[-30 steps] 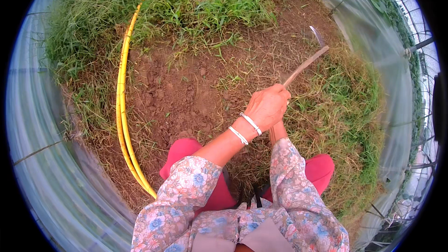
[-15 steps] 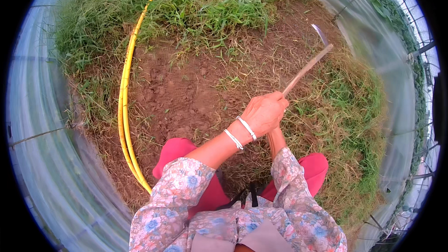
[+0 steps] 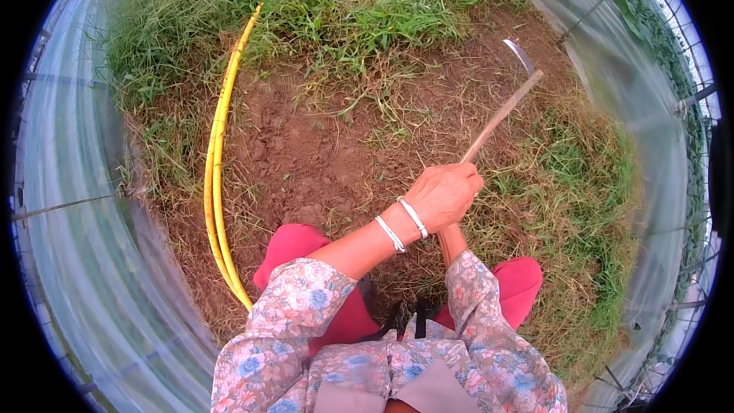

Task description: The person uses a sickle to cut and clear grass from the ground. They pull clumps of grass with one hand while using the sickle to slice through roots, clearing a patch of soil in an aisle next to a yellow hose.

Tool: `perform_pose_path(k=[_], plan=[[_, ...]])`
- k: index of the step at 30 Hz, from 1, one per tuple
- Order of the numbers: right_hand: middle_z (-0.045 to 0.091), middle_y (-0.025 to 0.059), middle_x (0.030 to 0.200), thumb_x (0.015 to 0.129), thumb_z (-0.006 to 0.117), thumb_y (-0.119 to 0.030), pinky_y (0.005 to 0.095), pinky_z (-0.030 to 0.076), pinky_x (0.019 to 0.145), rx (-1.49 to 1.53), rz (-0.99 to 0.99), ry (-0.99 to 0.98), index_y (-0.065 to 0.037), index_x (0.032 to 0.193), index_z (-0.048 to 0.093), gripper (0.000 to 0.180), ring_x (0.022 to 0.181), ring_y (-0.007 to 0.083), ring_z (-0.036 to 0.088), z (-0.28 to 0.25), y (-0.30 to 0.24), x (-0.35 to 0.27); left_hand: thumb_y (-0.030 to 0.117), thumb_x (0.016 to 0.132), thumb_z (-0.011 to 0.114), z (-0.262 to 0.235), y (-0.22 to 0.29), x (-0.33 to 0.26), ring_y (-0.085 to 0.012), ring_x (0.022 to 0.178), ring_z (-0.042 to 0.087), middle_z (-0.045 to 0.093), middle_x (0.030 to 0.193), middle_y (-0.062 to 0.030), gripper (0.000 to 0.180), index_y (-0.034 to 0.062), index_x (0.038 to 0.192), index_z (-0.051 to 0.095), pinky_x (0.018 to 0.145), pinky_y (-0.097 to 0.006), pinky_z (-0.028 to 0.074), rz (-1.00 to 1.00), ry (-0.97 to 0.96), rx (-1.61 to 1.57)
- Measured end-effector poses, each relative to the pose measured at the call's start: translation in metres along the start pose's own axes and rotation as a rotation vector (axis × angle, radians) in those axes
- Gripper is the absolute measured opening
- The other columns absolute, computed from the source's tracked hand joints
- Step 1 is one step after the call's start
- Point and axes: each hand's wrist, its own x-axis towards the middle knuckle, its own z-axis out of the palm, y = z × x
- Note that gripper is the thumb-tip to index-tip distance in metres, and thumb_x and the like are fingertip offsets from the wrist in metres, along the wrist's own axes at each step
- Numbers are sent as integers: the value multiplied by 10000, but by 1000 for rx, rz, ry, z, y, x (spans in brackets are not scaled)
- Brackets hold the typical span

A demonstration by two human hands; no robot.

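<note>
A sickle (image 3: pixel 502 117) with a long wooden handle and a thin curved metal blade (image 3: pixel 519 56) slants up and to the right from my hands. Closed round the lower handle is my left hand (image 3: pixel 446 195), with two white bands on its wrist. My right forearm (image 3: pixel 453 246) comes up beneath it, and the left hand covers the right hand, so its fingers are hidden. The blade is above brown soil strewn with dry grass, and its tip points to the upper left.
Bare soil (image 3: pixel 306 153) lies in front of my knees. A yellow hose (image 3: pixel 222 118) runs along the left, doubled near me. Green grass (image 3: pixel 367 8) grows at the far side, and more grass (image 3: pixel 589 176) on the right. Plastic sheeting (image 3: pixel 76 153) walls both sides.
The view has shifted a little. My hands are slightly lower and to the right in the picture, while the blade stays at nearly the same place. The grip looks the same.
</note>
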Motion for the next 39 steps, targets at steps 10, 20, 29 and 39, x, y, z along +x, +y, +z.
perform_pose_path(k=[10,20,29,39], plan=[[460,22,612,826,569,18,296,411,381,-471,519,-321,-35,927,445,169,425,127,461,-23,38,-119,111,847,596,-19,-9,6,-295,864,646,625,938,-95,152,40,969,651,740,-390,542,-83,-38,102],[536,44,666,904,532,-52,312,427,392,-398,205,-213,-6,946,519,64,449,153,498,-21,46,-3,104,846,594,-4,2,1,-294,836,640,611,895,-102,126,42,941,648,711,-405,541,-22,-52,6],[474,15,627,907,522,-115,292,405,399,-116,-32,-50,-58,910,458,87,438,105,438,-8,-52,14,86,808,605,-1,4,3,-297,830,642,604,876,-109,101,31,887,633,705,-408,542,3,-14,-10],[466,3,677,937,576,-231,275,423,551,-441,263,-245,-86,851,467,201,581,115,479,21,11,-24,79,803,604,5,-11,9,-278,856,645,622,915,-83,137,57,932,648,725,-406,538,16,-54,14]])
